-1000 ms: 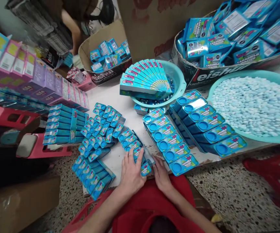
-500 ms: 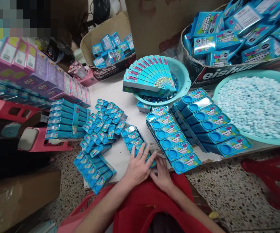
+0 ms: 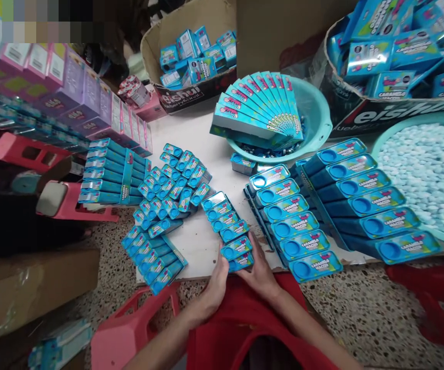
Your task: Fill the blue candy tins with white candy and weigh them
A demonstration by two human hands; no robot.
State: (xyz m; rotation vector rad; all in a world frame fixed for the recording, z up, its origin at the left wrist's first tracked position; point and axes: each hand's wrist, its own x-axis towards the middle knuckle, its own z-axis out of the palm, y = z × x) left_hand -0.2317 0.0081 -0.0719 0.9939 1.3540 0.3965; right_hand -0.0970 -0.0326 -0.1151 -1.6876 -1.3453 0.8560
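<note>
A short row of blue candy tins (image 3: 222,222) labelled "Caramelo Macizo" lies in front of me at the table's near edge. My left hand (image 3: 217,283) is closed against the left side of its nearest tins, and my right hand (image 3: 259,268) against their right side. Between the hands, one candy tin (image 3: 236,248) sits raised above its neighbours. My fingertips are partly hidden behind the tins. To the right stands a longer row of tins (image 3: 295,228), with another row (image 3: 376,200) beyond it. Loose tins (image 3: 171,187) cluster to the left.
A turquoise basin (image 3: 324,123) carries fanned flat cartons (image 3: 258,105). A tub rim (image 3: 380,146) surrounds pale blue candies at right. Cardboard boxes (image 3: 191,97) of packets stand behind. Stacked pink and purple boxes (image 3: 87,97) line the left, and a pink stool (image 3: 117,334) is below.
My left hand has moved from on top of the row down to its left side. My right hand now holds the other side, and the nearest tins have shifted and risen. The view has shifted.
</note>
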